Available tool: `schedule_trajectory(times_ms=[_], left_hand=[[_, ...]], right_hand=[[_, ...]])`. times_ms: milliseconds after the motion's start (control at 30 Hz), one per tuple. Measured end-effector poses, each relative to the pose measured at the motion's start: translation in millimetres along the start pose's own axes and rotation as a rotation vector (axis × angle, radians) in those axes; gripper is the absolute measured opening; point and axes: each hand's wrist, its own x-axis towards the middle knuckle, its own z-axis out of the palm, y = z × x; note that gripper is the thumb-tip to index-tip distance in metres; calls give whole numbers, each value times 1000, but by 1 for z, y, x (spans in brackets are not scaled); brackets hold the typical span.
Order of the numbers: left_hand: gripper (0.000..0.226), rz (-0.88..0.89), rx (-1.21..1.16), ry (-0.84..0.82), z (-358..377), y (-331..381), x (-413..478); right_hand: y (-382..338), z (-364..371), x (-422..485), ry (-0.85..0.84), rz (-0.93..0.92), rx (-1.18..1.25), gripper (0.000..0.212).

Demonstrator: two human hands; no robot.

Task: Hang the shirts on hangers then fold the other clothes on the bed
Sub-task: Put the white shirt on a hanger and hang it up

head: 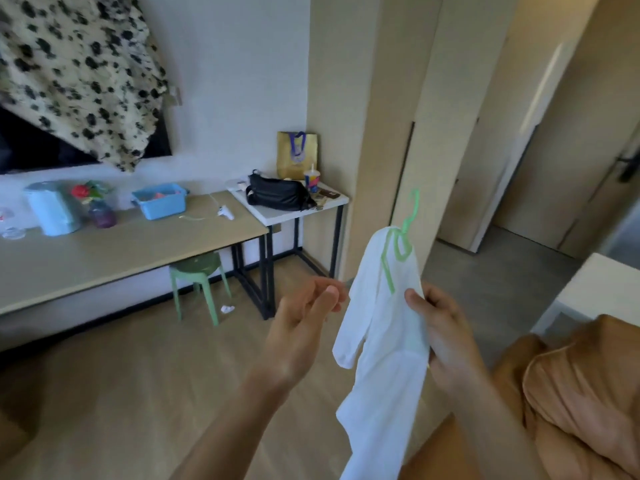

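Between the bed and the wardrobe, a small white long-sleeved shirt (384,358) hangs in mid-air on a thin green plastic hanger (401,244). The hanger's hook sticks up free above the collar, and its arms show through the thin cloth. The person's right hand (446,341) pinches the shirt at one shoulder, thumb on the front and fingers curled behind the fabric. The left hand (304,330) is slack, palm turned up and fingers loosely spread, grasping nothing. It sits just beside the dangling sleeve; whether the fingertips brush the cloth I cannot tell.

At the lower right lies the bed with its orange-brown cover (571,393), bunched into folds. Across the wooden floor stands a long pale desk (121,258) with a round green stool (197,271) tucked under it and a light blue plastic tub (161,200) on top. Next to the desk, a black bag (277,195) slumps on a white side table (298,211), with a yellow gift bag (297,154) upright behind it. A cream cloth with black spots (79,71) hangs on the wall.
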Motion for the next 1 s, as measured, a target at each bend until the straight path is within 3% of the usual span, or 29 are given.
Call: schedule_trajectory(times_ms=[167,367,500,667,1000], left_hand=[[33,3,-31,-192,-6,-26,102],[48,-2,-75,-429,25,-59,211],[46,17,-94,-523,80,-96,300],[25,-31,-114,-541,138,-121,382],[31,-26,-194,-556,297,-153,585]], right_hand=[[-7,24,70,152,-13,-5,12],[-14,18,160,348,-52,-10,19],[-8,-12,244,424,-84,-47,18],[-15,-48,329,439,-80,-42,15],[-76,-159,539,532,-119,-116,13]])
